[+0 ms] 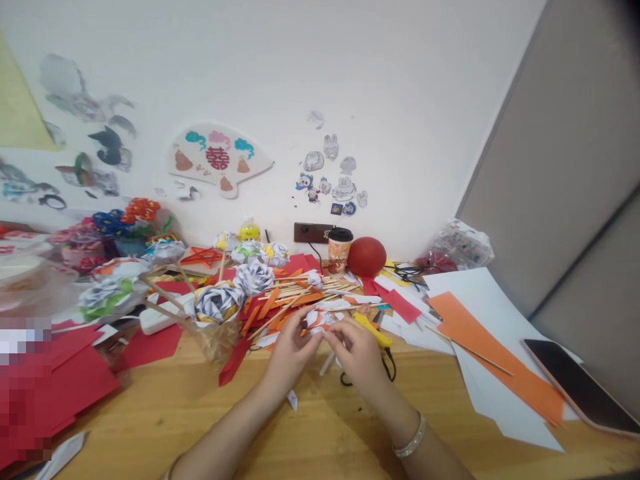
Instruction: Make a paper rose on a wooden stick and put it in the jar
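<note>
In the middle of the head view, my left hand (291, 352) and my right hand (361, 355) hold a small white-and-orange paper flower (318, 318) between their fingertips, above the wooden table. The fingers of both hands are bent and closed in on it, hiding its lower part. A thin wooden stick seems to run off to the right behind the flower; whether it is joined to it I cannot tell. Just beyond my right hand lies a yellow glue gun (373, 329) with a black cord. Wooden sticks (300, 288) and orange paper strips (267, 303) are heaped behind my left hand.
Finished paper roses (219, 301) stand to the left, near red paper sheets (75, 377). At the back are a paper cup (339, 253) and a red balloon (367, 256). Rightward lie white sheets (480, 400), orange paper (493, 353) and a phone (580, 383).
</note>
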Tool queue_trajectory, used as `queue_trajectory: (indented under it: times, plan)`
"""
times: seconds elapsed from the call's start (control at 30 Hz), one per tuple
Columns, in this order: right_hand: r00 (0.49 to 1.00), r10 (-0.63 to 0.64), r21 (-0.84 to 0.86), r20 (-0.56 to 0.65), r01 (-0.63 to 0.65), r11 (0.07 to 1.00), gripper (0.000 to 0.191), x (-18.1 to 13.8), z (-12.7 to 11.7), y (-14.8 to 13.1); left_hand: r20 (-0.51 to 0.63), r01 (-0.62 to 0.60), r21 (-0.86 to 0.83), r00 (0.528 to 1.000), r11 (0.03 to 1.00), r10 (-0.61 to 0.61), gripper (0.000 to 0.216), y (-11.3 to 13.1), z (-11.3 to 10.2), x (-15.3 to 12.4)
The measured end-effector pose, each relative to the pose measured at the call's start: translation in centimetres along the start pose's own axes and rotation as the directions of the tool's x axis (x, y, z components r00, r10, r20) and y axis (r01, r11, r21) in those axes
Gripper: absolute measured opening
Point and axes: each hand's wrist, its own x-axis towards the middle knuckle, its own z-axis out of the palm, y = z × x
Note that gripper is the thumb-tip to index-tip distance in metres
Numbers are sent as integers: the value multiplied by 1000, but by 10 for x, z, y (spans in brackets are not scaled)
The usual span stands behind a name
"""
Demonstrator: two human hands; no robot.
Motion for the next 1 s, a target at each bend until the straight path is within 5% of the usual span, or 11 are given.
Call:
queue_trajectory:
  times: [0.3,0.77,1.0]
  plan:
    - [994,107,84,12,-108,991,14,0,4,4,34,11,33,999,999,-12,42,-1,-1,-1]
    - [998,-63,-142,14,65,988,17,0,1,3,69,8,197,997,980,-22,49,-2,-7,-1]
    - [998,36,36,61,-38,999,18,1,0,4,70,-42,197,997,980,28,43,4,-6,0]
